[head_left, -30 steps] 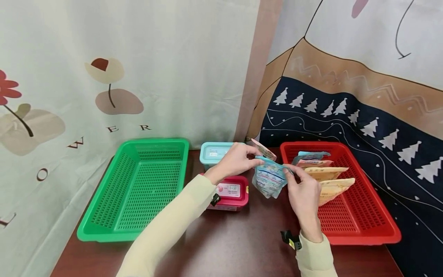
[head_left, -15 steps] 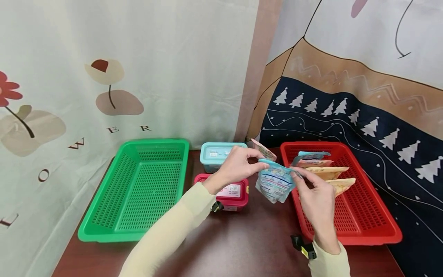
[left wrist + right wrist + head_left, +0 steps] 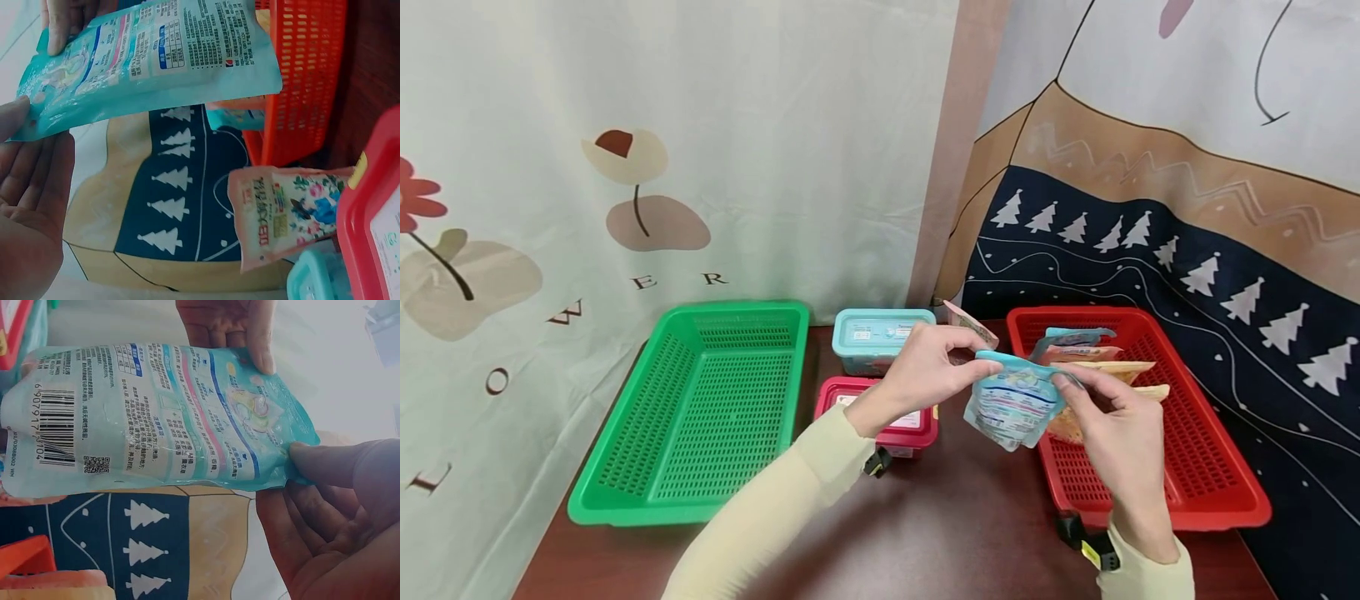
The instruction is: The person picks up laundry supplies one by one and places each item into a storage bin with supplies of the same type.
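Note:
A light blue plastic pouch (image 3: 1017, 400) with printed text and a barcode hangs between both hands, raised above the table near the red basket's left wall. My left hand (image 3: 928, 371) pinches its top left corner between thumb and fingers. At the top right corner my right hand (image 3: 1116, 421) pinches it the same way. In the right wrist view the pouch (image 3: 156, 419) shows its back, with the barcode toward its lower end. A pink pouch (image 3: 287, 212) stands behind, between the light blue box and the red basket, partly hidden in the head view.
Several pouches, blue, pink and yellow, stand in the red basket (image 3: 1210, 467) on the right. A light blue lidded box (image 3: 872, 329) and a pink-red lidded box (image 3: 842, 392) sit left of the pouch. Further left lies a green basket (image 3: 730, 408). Printed curtains hang behind the table.
Both hands have moved to the right and slightly toward the person, carrying the light blue pouch with them. It now partly overlaps the red basket's left wall in the head view.

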Demonstrator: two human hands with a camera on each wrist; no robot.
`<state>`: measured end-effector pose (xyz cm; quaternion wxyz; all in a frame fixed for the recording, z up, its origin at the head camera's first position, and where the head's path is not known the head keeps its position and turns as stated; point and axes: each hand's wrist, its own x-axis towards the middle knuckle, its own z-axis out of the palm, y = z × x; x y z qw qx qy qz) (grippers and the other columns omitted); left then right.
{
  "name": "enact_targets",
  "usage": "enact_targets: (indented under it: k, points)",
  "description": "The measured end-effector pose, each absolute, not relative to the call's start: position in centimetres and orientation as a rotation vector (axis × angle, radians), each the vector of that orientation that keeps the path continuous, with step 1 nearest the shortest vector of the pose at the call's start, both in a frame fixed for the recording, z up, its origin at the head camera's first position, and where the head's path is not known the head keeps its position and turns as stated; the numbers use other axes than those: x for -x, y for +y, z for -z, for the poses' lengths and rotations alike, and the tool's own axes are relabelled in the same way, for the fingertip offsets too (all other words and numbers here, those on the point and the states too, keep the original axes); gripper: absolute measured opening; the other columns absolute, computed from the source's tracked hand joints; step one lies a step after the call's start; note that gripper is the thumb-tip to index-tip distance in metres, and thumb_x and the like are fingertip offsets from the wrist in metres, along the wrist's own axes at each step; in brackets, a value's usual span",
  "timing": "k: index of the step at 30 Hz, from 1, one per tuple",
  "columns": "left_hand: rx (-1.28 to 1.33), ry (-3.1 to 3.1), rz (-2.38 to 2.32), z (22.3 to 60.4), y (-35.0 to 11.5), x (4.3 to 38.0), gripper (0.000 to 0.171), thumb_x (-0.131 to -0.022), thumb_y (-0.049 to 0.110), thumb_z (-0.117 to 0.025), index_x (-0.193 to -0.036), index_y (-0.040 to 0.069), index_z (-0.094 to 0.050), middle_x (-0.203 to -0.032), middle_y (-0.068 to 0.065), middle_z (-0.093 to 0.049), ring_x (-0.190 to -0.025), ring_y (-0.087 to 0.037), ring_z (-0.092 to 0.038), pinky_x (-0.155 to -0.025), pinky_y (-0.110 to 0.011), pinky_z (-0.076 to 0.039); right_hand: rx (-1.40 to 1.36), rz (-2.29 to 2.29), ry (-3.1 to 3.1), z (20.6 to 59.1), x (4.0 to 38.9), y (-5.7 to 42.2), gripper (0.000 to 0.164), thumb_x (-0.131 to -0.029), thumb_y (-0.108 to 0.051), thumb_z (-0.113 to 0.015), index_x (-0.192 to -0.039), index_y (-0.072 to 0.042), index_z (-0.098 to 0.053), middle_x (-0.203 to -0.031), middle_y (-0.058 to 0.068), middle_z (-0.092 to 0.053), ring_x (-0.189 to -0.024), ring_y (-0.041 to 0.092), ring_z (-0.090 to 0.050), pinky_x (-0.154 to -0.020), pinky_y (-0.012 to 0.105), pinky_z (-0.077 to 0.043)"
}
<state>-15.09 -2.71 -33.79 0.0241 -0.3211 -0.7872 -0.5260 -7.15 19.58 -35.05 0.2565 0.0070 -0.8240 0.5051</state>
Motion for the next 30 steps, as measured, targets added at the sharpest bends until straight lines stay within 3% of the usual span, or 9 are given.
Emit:
enact_targets:
  k: [6, 10, 14, 19, 30]
  points:
    - [0.997, -2.405, 1.673, 33.5, -1.9, 14.4, 0.009, -0.091, 0.013, -0.08, -0.098, 0.007, -0.081, -0.094, -0.001, -0.077, -0.082, -0.004, -0.066, -0.069, -0.025, -0.059, -0.027, -1.396, -2.219, 34.7, 7.0, 20.6, 0.019, -0.092, 0.0, -0.076, -0.111, -0.003, -0.08, -0.088, -0.019, -0.073, -0.071, 0.003, -0.066, -0.063, 0.012, -0.051]
    - [1.027, -2.372, 1.669, 33.5, -1.2, 14.0, 0.008, -0.091, 0.013, -0.08, -0.096, 0.007, -0.081, -0.092, -0.002, -0.076, -0.076, -0.004, -0.063, -0.065, -0.023, -0.057, -0.017, -1.404, -2.196, 34.6, 6.9, 21.4, 0.019, -0.092, 0.003, -0.075, -0.111, 0.0, -0.079, -0.088, -0.019, -0.073, -0.072, 0.002, -0.067, -0.067, 0.011, -0.053]
    - [1.039, -2.339, 1.677, 33.4, -0.4, 13.6, 0.008, -0.091, 0.012, -0.08, -0.097, 0.006, -0.081, -0.088, -0.001, -0.076, -0.072, -0.003, -0.06, -0.062, -0.022, -0.054, -0.006, -1.411, -2.172, 34.5, 6.7, 22.1, 0.019, -0.092, 0.005, -0.073, -0.111, 0.002, -0.078, -0.091, -0.016, -0.074, -0.074, 0.004, -0.068, -0.069, 0.011, -0.053]
    - [1.022, -2.324, 1.747, 33.2, 0.5, 13.0, 0.013, -0.092, 0.014, -0.08, -0.103, 0.007, -0.08, -0.093, -0.001, -0.077, -0.081, 0.0, -0.063, -0.068, -0.022, -0.058, 0.012, -1.459, -2.143, 34.3, 6.4, 23.0, 0.02, -0.094, 0.005, -0.072, -0.113, 0.007, -0.076, -0.093, -0.008, -0.075, -0.075, 0.006, -0.069, -0.072, 0.013, -0.055]
    - [1.016, -2.327, 1.784, 33.3, 3.3, 11.9, 0.012, -0.093, 0.015, -0.079, -0.103, 0.009, -0.081, -0.095, 0.004, -0.077, -0.076, 0.004, -0.062, -0.066, -0.019, -0.057, 0.069, -1.532, -2.039, 34.3, 5.9, 25.3, 0.017, -0.091, 0.01, -0.072, -0.108, 0.015, -0.073, -0.088, -0.004, -0.076, -0.069, 0.006, -0.068, -0.064, 0.013, -0.054]
